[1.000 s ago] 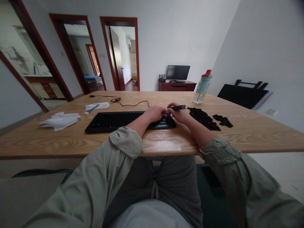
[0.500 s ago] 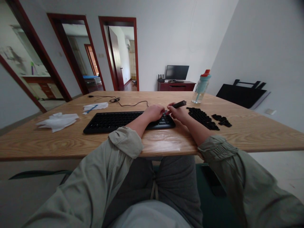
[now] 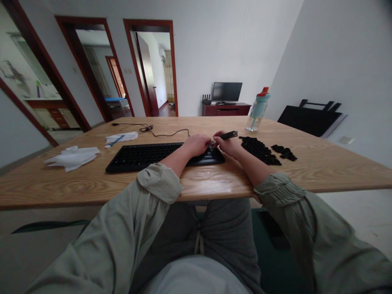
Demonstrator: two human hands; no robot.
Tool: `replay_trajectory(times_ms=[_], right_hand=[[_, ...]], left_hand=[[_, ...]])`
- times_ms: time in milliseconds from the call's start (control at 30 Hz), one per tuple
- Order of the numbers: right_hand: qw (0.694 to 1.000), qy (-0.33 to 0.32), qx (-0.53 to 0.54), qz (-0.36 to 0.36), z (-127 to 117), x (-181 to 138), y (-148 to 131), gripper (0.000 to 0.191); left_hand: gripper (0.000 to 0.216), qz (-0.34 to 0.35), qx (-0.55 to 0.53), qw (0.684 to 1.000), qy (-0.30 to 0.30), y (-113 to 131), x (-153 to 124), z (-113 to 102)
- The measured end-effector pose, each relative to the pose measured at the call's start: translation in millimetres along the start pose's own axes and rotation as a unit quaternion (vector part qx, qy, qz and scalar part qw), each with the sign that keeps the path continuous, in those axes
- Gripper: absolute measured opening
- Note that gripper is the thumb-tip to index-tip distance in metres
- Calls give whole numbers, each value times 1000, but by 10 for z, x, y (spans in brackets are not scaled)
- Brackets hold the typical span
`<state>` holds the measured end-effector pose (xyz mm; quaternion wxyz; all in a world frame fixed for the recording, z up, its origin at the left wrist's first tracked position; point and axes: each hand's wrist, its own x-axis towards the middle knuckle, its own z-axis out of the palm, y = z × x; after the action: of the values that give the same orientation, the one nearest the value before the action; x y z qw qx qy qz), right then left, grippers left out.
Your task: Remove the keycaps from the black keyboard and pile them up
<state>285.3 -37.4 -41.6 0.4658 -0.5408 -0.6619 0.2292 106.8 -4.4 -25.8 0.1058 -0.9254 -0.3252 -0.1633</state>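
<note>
A black keyboard [image 3: 147, 156] lies on the wooden table [image 3: 92, 179] in front of me. My left hand [image 3: 197, 145] rests curled on the keyboard's right end, fingers closed, and whether it holds anything is hidden. My right hand [image 3: 228, 146] is right beside it, gripping a thin dark tool [image 3: 229, 134] that points up and to the right, its tip over the keyboard's right end. Just right of the keyboard sits a large patch of loose black keycaps [image 3: 260, 150], with a smaller pile of keycaps [image 3: 284, 152] further right.
White tissues [image 3: 72, 157] lie at the left, and a paper with a blue pen [image 3: 121, 138] sits behind them. A black cable [image 3: 156, 131] runs along the back. A water bottle [image 3: 257, 109] stands at the back right. Doorways and a television are beyond.
The dark tool in my right hand tipped up and then levelled a little. Both hands stay at the keyboard's right end. The camera shifted slightly.
</note>
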Motion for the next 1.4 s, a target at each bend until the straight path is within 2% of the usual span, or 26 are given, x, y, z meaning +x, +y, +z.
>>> replay_trajectory(times_ms=[367,467,600,867,1167,1400], right_hand=[[998,-12,-52,-45,-30,-70,42,10],[1000,3,-25,-19,-18,-52,76,11],[999,-13,37,30,2,-14,103,19],[996,-24,72,41,14,3,96,20],[999,-37,-8,-11,-43,-47,189,18],[997,-40,-60,-28,-62,-208,85,17]], left_hand=[[32,2,12,1000,-23,48,-19,-44],[32,-15,9,1000,-24,29,-10,-45],[32,-21,10,1000,-18,13,0,-57],[31,-12,5,1000,-23,21,-17,-59],[29,29,25,999,-35,58,-11,-95],[33,36,44,998,-40,91,-41,-145]])
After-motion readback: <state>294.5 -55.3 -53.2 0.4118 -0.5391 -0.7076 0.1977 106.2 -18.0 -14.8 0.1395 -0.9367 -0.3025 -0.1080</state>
